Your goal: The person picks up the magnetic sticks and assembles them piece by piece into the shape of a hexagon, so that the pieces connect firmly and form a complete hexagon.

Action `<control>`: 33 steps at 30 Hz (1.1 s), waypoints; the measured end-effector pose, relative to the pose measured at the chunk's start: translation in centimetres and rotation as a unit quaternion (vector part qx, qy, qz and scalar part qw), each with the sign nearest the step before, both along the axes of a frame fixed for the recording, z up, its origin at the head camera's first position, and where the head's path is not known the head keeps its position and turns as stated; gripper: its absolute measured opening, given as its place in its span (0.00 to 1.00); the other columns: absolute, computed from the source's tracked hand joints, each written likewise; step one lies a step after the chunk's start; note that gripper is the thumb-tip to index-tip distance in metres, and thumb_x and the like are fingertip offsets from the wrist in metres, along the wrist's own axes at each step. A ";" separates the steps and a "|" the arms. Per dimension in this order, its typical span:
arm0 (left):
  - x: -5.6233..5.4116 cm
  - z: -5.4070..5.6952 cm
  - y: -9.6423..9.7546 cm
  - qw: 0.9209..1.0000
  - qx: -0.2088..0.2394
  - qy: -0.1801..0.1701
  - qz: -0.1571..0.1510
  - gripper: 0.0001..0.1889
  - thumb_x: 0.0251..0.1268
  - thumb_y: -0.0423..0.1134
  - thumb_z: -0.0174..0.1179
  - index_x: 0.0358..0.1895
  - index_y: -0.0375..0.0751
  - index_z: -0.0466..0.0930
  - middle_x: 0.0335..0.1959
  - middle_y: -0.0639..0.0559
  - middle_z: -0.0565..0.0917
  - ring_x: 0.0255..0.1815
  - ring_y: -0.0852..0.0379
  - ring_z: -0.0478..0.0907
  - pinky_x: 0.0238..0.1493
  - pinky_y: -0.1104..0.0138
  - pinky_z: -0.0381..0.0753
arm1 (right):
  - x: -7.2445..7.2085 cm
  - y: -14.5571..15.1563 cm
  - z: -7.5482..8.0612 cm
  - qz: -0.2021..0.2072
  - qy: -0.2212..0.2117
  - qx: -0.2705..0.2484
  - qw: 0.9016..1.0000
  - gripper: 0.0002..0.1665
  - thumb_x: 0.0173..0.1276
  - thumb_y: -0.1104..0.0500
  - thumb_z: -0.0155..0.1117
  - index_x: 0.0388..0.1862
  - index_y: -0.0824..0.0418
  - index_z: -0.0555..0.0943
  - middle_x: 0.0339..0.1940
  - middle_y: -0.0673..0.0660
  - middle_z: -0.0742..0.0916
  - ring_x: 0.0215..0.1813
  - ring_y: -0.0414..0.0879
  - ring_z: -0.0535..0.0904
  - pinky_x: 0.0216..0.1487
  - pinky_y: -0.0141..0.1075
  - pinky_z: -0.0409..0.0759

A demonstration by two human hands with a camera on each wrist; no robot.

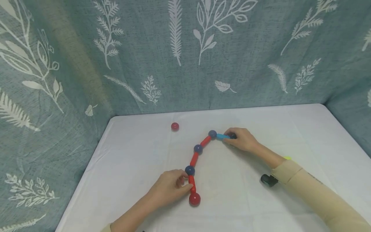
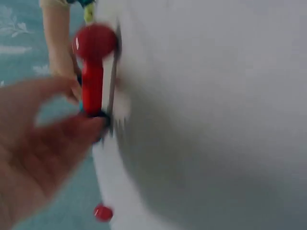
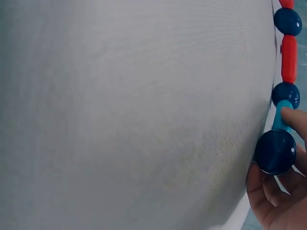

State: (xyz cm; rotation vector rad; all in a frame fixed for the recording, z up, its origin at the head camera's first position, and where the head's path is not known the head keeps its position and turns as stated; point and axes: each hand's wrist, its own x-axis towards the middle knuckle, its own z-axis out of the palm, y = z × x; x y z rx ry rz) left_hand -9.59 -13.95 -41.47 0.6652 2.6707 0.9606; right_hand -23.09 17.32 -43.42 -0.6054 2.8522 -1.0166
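A curved chain of balls and short rods lies on the table. Its near end is a red ball [image 1: 195, 199], joined by a red rod [image 1: 192, 183] to a blue ball [image 1: 189, 170]. My left hand [image 1: 169, 188] grips that near red rod, fingertips right at the blue ball. Two more red rods and blue balls lead toward the far end, where a light blue rod [image 3: 282, 116] links to a dark blue ball [image 3: 276, 152]. There my right hand [image 1: 241, 139] has its thumb on the light blue rod, its fingers curled around the dark blue ball.
A loose red ball [image 1: 175, 126] sits toward the back of the white table [image 1: 139, 145]. Beside the right sleeve lies a black object [image 1: 269, 180], partly covered. Something yellow-green [image 1: 287, 158] peeks out behind the right forearm. A leaf-patterned curtain [image 1: 185, 80] hangs behind the table.
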 end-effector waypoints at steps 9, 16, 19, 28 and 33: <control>-4.4 1.8 -0.4 0.929 -0.183 0.135 -0.293 0.43 0.42 0.64 0.73 0.64 0.47 0.75 0.70 0.52 0.70 0.75 0.51 0.55 0.72 0.58 0.56 | -0.1 0.0 -0.2 0.016 0.003 0.004 1.000 0.13 0.67 0.56 0.66 0.47 0.62 0.83 0.39 0.55 0.86 0.43 0.50 0.81 0.47 0.46 0.78; -4.3 0.0 0.5 0.943 -0.182 0.136 -0.244 0.39 0.45 0.63 0.72 0.59 0.45 0.78 0.64 0.49 0.75 0.73 0.50 0.60 0.63 0.62 0.71 | -0.2 -0.5 -0.5 0.020 0.003 0.002 1.000 0.14 0.66 0.55 0.67 0.47 0.61 0.84 0.40 0.54 0.86 0.43 0.49 0.80 0.48 0.46 0.78; -3.2 -0.4 1.1 0.961 -0.162 0.119 -0.192 0.38 0.47 0.61 0.72 0.59 0.41 0.78 0.64 0.46 0.74 0.73 0.48 0.60 0.57 0.61 0.76 | -0.3 -0.9 -0.5 0.020 0.006 -0.006 1.000 0.13 0.65 0.56 0.68 0.46 0.60 0.84 0.39 0.53 0.86 0.43 0.48 0.80 0.47 0.45 0.78; -0.5 -0.7 3.2 0.970 -0.180 0.140 -0.089 0.36 0.55 0.61 0.68 0.54 0.32 0.77 0.63 0.39 0.74 0.71 0.43 0.62 0.54 0.59 0.78 | -0.8 -2.6 -0.2 0.058 0.008 -0.012 0.998 0.14 0.66 0.56 0.68 0.48 0.61 0.84 0.41 0.54 0.86 0.44 0.48 0.80 0.47 0.44 0.78; 0.3 -0.6 3.8 0.962 -0.196 0.172 -0.083 0.33 0.58 0.60 0.65 0.49 0.30 0.79 0.57 0.38 0.77 0.67 0.44 0.67 0.48 0.61 0.82 | -1.0 -2.7 0.1 0.069 0.007 -0.002 0.998 0.16 0.64 0.58 0.69 0.50 0.63 0.83 0.43 0.56 0.86 0.45 0.50 0.80 0.47 0.44 0.78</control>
